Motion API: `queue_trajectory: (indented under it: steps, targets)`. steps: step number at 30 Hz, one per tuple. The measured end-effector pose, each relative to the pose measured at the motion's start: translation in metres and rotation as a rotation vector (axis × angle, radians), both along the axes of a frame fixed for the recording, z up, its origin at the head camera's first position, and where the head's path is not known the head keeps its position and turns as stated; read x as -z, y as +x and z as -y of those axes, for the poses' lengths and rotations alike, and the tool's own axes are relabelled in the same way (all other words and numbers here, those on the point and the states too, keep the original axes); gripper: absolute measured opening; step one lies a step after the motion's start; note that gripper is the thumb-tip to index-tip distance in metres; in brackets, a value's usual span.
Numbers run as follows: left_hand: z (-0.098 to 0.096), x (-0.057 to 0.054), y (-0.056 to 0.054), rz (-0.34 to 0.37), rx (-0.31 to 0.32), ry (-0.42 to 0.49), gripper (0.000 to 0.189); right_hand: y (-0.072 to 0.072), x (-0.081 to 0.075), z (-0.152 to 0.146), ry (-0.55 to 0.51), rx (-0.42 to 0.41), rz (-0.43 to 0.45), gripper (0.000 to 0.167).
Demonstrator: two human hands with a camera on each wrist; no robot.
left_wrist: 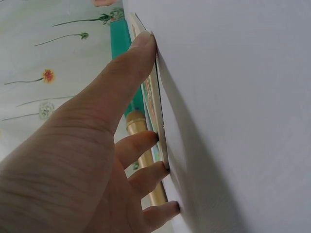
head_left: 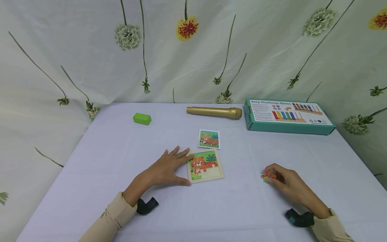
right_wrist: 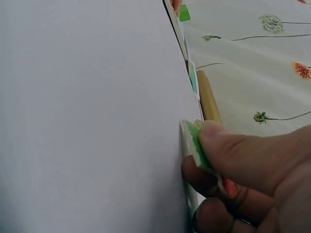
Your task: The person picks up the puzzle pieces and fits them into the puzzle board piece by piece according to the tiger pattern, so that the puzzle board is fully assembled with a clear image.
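A wooden puzzle board (head_left: 208, 175) lies on the table with a tiger picture, its lower right part bare wood. My left hand (head_left: 169, 168) has its fingers spread along the board's left side, thumb (left_wrist: 141, 46) at the near corner and fingertips over the far left part. Well to the right of the board, my right hand (head_left: 287, 181) pinches a puzzle piece (head_left: 268, 176) in orange and green between thumb and fingers, low over the table. In the right wrist view the piece (right_wrist: 197, 145) shows its green face and pale edge, partly covered by the thumb.
Just beyond the board lies a small tiger picture card (head_left: 209, 139). Farther back are a green block (head_left: 142, 118), a gold microphone (head_left: 214, 112) and a teal game box (head_left: 290, 117). A flowered cloth (head_left: 193, 67) hangs behind the table.
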State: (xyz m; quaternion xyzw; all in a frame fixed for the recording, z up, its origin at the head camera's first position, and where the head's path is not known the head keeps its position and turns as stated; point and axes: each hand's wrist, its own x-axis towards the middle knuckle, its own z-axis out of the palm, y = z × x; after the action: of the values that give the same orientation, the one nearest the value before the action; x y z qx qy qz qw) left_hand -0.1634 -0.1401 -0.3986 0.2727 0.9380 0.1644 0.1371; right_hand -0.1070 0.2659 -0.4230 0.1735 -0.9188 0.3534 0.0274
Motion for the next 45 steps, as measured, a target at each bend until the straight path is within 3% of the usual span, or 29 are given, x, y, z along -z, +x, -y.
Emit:
queue_trajectory:
  steps: [5, 9, 15, 23, 30, 45]
  targets:
    - [0.001, 0.0, 0.0, -0.003, 0.003, 0.001, 0.092, -0.001, -0.003, 0.002, -0.011, 0.006, 0.05, 0.026]
    - [0.001, -0.002, 0.001, -0.001, 0.0, -0.003, 0.091, -0.001, -0.004, 0.006, -0.082, 0.014, 0.098, 0.025]
    - [0.002, -0.003, 0.001, -0.003, -0.001, -0.006, 0.091, 0.0, -0.002, 0.01, -0.154, -0.009, 0.056, 0.022]
    - [0.001, -0.001, -0.001, 0.001, 0.004, 0.002, 0.092, -0.003, -0.001, 0.015, -0.159, -0.033, 0.062, 0.03]
    - [0.0, 0.0, -0.002, 0.007, 0.011, 0.002, 0.092, -0.007, -0.001, 0.025, -0.213, -0.075, 0.142, 0.033]
    - [0.001, 0.002, 0.0, 0.003, -0.001, -0.003, 0.092, -0.034, 0.001, 0.063, -0.316, -0.123, 0.234, 0.033]
